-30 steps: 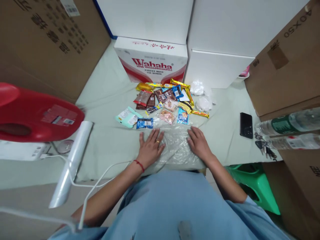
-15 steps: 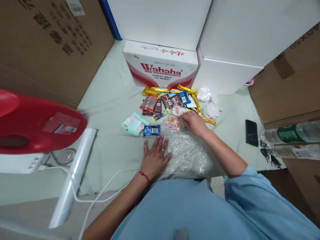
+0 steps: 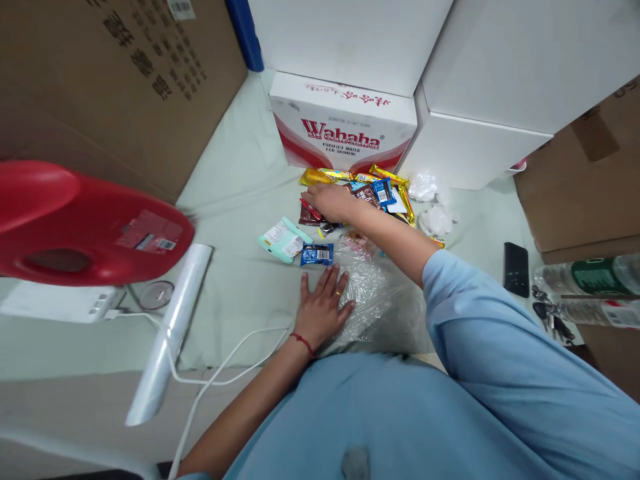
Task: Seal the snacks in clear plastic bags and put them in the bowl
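Note:
My left hand [image 3: 324, 308] lies flat with its fingers spread, partly on a crinkled clear plastic bag [image 3: 370, 293]. Just past its fingertips is a blue snack packet [image 3: 317, 254], next to a mint-green pouch [image 3: 284, 240]. My right hand [image 3: 331, 203] reaches over the snack pile, its fingers closed on a red-edged snack packet [image 3: 311, 209]. Most of that packet is hidden under the hand. Around it are brown cocoa packets [image 3: 367, 195], another blue packet [image 3: 383, 191] and yellow-wrapped sticks [image 3: 390, 175]. A pink-patterned packet [image 3: 359, 244] shows below my right forearm.
A Wahaha water carton [image 3: 345, 133] stands behind the snacks. White plastic bundles [image 3: 436, 219] lie to their right. A phone [image 3: 516, 269], keys [image 3: 553, 320] and bottles [image 3: 595, 277] are further right. On the left are a red plastic container [image 3: 95, 227], a white roll [image 3: 170, 333] and a white cable [image 3: 210, 381].
My right hand has moved left and away from me, from the pink-patterned packet to the red-edged packet. My left hand stays flat in place. The whole view has shifted slightly.

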### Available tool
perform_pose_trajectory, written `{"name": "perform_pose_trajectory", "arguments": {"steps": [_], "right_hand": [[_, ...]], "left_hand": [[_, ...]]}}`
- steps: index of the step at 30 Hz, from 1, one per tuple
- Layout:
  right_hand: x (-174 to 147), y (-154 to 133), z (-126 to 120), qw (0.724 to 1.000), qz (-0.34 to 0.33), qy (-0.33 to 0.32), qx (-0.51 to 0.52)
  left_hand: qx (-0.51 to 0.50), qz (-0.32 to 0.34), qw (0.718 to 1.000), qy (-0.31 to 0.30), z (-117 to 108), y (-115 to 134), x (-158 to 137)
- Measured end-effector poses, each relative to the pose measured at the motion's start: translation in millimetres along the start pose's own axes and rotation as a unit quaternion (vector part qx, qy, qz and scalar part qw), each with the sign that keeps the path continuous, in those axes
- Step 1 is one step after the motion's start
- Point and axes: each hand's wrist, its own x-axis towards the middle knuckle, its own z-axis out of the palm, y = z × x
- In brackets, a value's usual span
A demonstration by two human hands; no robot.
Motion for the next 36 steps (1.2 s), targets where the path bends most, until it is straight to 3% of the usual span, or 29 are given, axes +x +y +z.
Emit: {"name": "perform_pose_trajectory", "arguments": {"steps": [4,8,12,15,19,23,27,36], "right_hand": [[-24,-6,-12,0.992,0.064,0.081,0.069],[-15,-41,-12,0.976,0.144,0.065,0.150],[16,-89,10,0.951,0.226,0.035,0.209],[29,-118,33,0.943,0.276,0.026,0.183],[27,-142,51,0.961,0.253,0.030,0.106],[23,-153,55,0.970,0.234,0.003,0.070],[17,-154,52,0.979,0.189,0.039,0.060],[0,-145,58,0.994,0.097,0.043,0.025]], "left_hand": [[-0.001,0.008,1.000,0.006,1,0,0],[0.004,0.010,1.000,0.009,3,-1,1],[0.005,0.006,1.000,-0.005,3,-1,2],[-0.001,-0.003,1.000,-0.012,2,0,2],[-0.011,-0.007,1.000,-0.012,1,0,1],[-0.028,0.006,1.000,0.002,3,-2,0],[-0.027,-0.004,1.000,-0.009,3,-2,0],[-0.004,-0.001,1.000,-0.005,1,-1,2]]}}
